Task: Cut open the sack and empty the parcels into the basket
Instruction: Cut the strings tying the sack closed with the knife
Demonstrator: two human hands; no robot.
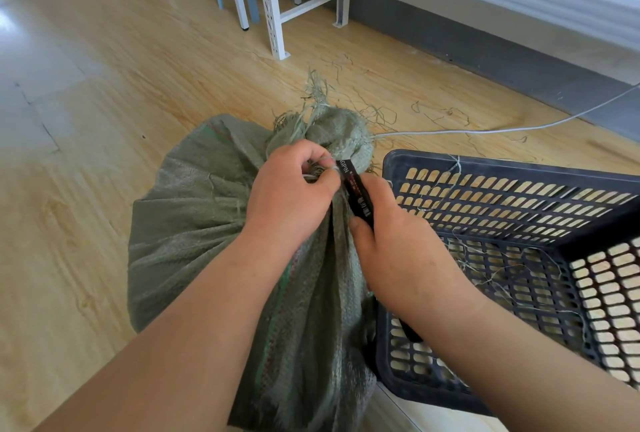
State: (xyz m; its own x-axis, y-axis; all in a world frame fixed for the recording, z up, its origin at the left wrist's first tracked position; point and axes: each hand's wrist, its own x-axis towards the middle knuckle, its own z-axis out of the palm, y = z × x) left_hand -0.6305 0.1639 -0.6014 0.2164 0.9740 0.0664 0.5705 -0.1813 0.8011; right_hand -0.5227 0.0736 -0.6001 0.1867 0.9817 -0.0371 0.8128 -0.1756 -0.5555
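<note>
Head view gives me a green woven sack (214, 223) standing on the wooden floor (104, 102), its long axis running from the bottom edge of the frame up and away from me, the gathered neck pointing toward the far wall. Its tied-off top (341, 135) bulges just past my hands, with frayed green strands (317, 92) sticking up from it.

My left hand (291, 189) is curled around the bunched neck, fingers pinching a thin pale string (317, 173) wound there. My right hand (398, 244) is clenched on a black cutter (356, 192), which lies slanted, its tip pointing up and left into the neck beside my left fingers. White letters on the cutter read "GPIN" near its tip; the smaller print lower down is too fine for me to read.

I see a dark plastic basket (519, 175) with slotted walls touching the sack's right side. I can make out only stray threads on its floor. I see no parcels; the sack is still tied shut.

A white cord (485, 130) trails across the floor from the sack's top toward the right edge. White metal frame legs (273, 12) stand farther back.
</note>
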